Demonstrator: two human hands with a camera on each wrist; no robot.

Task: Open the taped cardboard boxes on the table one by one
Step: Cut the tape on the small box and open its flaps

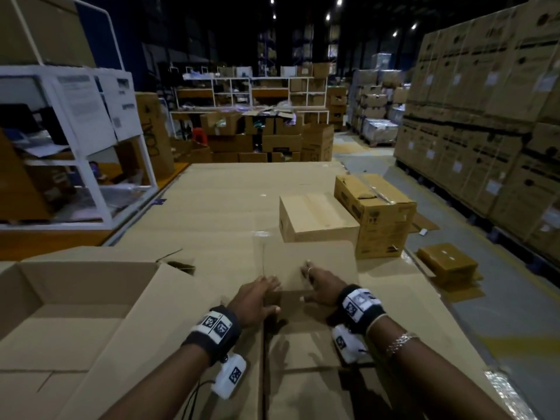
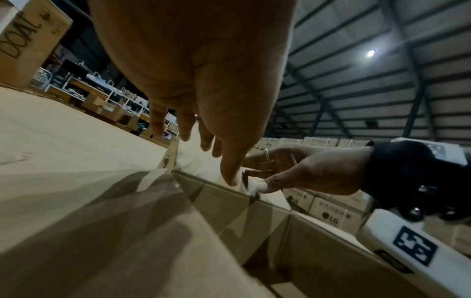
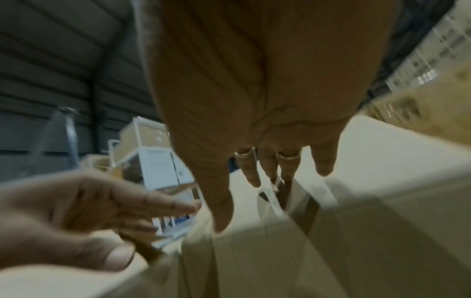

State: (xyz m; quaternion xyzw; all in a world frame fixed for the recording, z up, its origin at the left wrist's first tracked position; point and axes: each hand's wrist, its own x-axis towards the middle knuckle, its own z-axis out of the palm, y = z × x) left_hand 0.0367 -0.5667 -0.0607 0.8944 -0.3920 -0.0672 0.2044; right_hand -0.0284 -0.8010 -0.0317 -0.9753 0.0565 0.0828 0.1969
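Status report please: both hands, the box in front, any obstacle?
Left hand and right hand open, fingers flat on far flap of the front box. No grip yet. Opened box at left, two closed boxes behind; nothing blocking.

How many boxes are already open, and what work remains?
Done: the large box at left stands open. In hand: left hand and right hand press a flap of the front box. Left: two closed boxes behind it.

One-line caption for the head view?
Both hands, left hand and right hand, press open a cardboard box flap.
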